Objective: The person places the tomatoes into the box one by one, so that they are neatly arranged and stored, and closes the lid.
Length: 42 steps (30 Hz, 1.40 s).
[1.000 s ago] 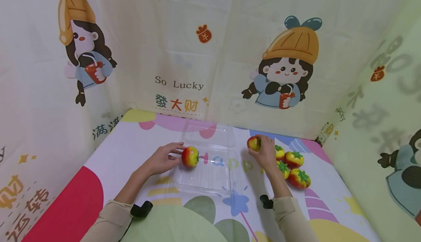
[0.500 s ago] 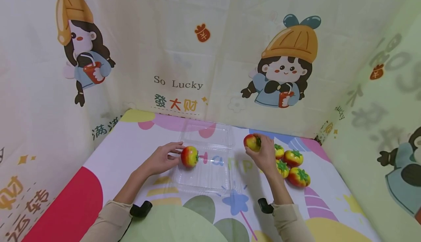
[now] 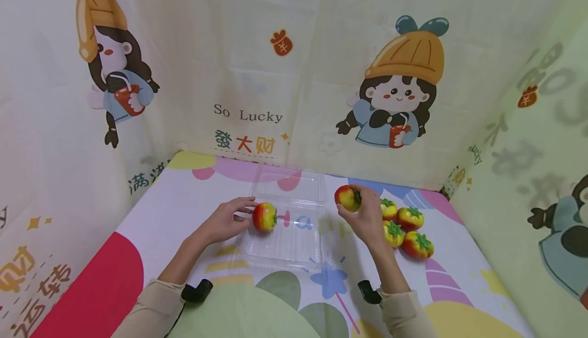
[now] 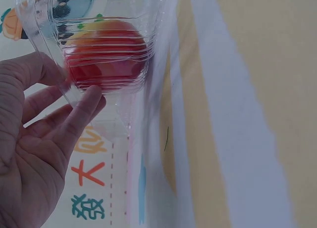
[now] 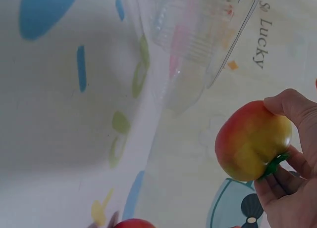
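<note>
My right hand holds a red-and-yellow toy persimmon with a green leafy top, raised above the table right of the open clear plastic container. Thumb and fingers lie around that persimmon in the right wrist view. At the container's left side, my left hand pinches the edge, thumb against the outer wall in the left wrist view. Another persimmon rests inside the container along that left wall, seen through the ribbed plastic.
Several more persimmons sit in a cluster to the right of my right hand. The container's hinged lid lies open toward the back. A printed cloth wall rises behind the table.
My right hand has moved a little to the left with its persimmon, away from the cluster. The left hand and the persimmon in the container stay in place.
</note>
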Available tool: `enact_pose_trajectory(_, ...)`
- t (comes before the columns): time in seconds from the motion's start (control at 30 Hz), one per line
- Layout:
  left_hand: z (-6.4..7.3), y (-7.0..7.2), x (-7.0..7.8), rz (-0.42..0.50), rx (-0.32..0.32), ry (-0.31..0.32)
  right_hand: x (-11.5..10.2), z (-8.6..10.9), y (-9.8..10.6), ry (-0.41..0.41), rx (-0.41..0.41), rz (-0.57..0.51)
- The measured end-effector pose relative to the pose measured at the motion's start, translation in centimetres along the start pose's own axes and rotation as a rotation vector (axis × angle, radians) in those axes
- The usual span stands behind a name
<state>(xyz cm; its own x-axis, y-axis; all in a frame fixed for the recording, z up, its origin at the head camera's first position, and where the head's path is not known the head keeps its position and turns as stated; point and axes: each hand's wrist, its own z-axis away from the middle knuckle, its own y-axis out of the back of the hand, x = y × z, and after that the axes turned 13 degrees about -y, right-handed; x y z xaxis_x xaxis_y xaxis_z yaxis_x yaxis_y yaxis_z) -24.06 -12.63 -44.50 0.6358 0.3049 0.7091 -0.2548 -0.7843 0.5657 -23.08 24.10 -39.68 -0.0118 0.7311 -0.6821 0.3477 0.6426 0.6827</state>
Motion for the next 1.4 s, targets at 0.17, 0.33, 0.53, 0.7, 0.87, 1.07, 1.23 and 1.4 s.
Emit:
enact_pose_trajectory(0.17,0.0,0.0,0.1,-0.005,-0.001,0.019,-0.7,0.8,0.0,0.011,-0.008,0.007)
enact_pose_trajectory(0.33,0.0,0.0,0.1,0.0,-0.002,0.027,-1.2,1.6,-0.2,0.032,-0.006,0.005)
enact_pose_trajectory(0.53,0.1,0.0,0.0,-0.002,-0.003,0.032,-1.5,2.4,-0.5,0.044,-0.023,-0.009)
enact_pose_trajectory(0.7,0.1,0.1,0.0,0.0,-0.001,0.026,-1.9,3.0,-0.8,0.062,-0.025,-0.028)
enact_pose_trajectory(0.87,0.0,0.1,-0.1,0.005,0.004,0.019,-2.0,3.5,-1.2,0.071,-0.024,-0.03)
enact_pose_trajectory(1.07,0.0,0.1,-0.1,-0.001,0.001,0.024,-2.3,3.9,-1.7,0.102,-0.043,-0.046)
enact_pose_trajectory(1.23,0.0,0.0,0.0,-0.01,0.002,0.023,-2.4,4.1,-2.0,0.126,-0.046,-0.05)
enact_pose_trajectory(1.4,-0.1,0.0,0.0,-0.006,-0.002,0.027,-2.5,4.4,-2.3,0.139,-0.046,-0.06)
